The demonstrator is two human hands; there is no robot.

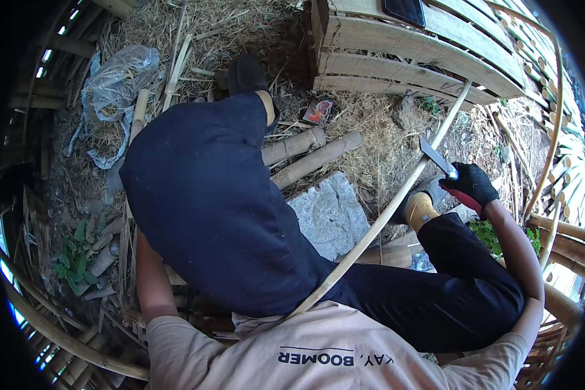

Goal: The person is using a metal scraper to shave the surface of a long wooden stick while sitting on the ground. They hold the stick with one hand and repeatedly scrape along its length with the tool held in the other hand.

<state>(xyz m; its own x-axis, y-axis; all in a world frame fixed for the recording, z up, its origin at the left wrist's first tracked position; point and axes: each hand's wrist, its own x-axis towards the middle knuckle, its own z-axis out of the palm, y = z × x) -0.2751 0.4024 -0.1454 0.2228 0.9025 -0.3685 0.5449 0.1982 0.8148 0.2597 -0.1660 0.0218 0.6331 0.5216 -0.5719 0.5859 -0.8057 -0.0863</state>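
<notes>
My right hand (pixel 472 186), in a black and red glove, is closed around the handle of a knife (pixel 439 158). The dark, flat blade points up and left, its tip lying across a long pale bamboo strip (pixel 387 214). Whether the edge bites into the strip cannot be made out. The strip slants from the wooden crate at the upper right, over my thigh, to the hem of my shirt. My left forearm (pixel 153 278) goes down behind my bent left leg (pixel 205 208), which hides the left hand and anything it holds.
A slatted wooden crate (pixel 396 62) stands ahead, a phone (pixel 404 11) on top. Cut bamboo pieces (pixel 315 159) and a grey stone block (pixel 331 214) lie between my legs. A crumpled plastic bag (pixel 120 81) is at left. Stacked bamboo poles (pixel 569 175) line the right side.
</notes>
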